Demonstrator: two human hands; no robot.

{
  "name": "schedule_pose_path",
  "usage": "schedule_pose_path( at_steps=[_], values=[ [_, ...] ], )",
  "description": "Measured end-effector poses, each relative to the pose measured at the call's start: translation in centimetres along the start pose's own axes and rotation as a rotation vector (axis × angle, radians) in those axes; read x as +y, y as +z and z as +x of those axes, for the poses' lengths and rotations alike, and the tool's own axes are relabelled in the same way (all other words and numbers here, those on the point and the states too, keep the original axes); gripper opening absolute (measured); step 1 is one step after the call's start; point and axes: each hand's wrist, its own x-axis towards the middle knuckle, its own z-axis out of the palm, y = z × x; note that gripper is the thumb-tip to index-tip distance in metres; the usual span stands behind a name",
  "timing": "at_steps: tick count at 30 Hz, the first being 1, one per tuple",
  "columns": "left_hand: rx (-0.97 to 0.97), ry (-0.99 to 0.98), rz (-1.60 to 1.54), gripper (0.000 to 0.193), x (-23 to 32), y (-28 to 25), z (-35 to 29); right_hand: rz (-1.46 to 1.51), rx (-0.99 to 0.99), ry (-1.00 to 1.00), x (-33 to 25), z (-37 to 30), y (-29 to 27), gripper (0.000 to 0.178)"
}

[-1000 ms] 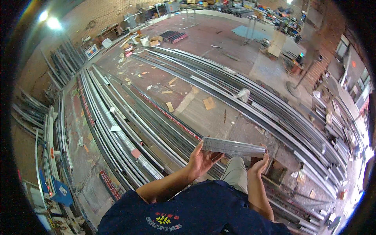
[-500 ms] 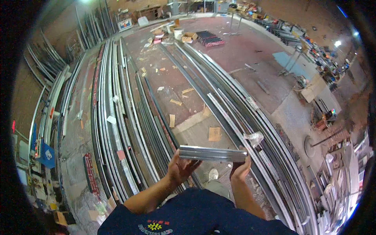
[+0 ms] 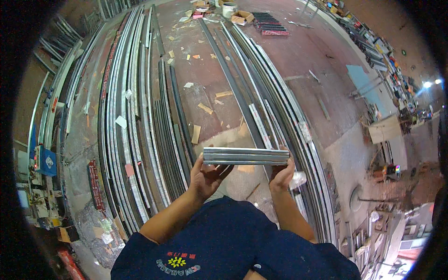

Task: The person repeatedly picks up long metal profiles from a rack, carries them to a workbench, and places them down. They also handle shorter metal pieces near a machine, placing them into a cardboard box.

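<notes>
A short length of silvery grooved metal profile (image 3: 246,156) is held level in front of me, its long side toward me. My left hand (image 3: 208,179) grips its left end, with the thumb at the end and the fingers underneath. At the right end, my right hand (image 3: 283,173) is closed on it, fingers behind and below. Part of the fingers of both hands is hidden by the piece. Beneath it, a piece of brown cardboard (image 3: 247,168) on the floor is partly covered.
Long metal profiles (image 3: 135,93) lie in rows on the left, and another bundle (image 3: 291,112) runs along the right. Cardboard scraps (image 3: 196,134) litter the floor between them. Farther off are an open carton (image 3: 242,18), a white bucket (image 3: 229,9) and a dark stack of bars (image 3: 270,24).
The metal profile and both hands have moved up and slightly left in the picture. Its grooved face now shows more squarely. The whole view has tilted lower, and both hands keep their hold.
</notes>
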Motion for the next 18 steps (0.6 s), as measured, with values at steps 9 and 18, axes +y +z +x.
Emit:
schedule_pose_path(
  at_steps=[9,18],
  values=[
    [-0.046,-0.086,-0.018,0.054,16.1,7.7,21.1,0.009,-0.067,0.027,4.1,20.3,18.4,0.05],
    [0.054,-0.019,-0.011,0.059,31.8,13.5,40.8,0.056,-0.169,0.083,11.8,40.1,37.2,0.049]
  ],
)
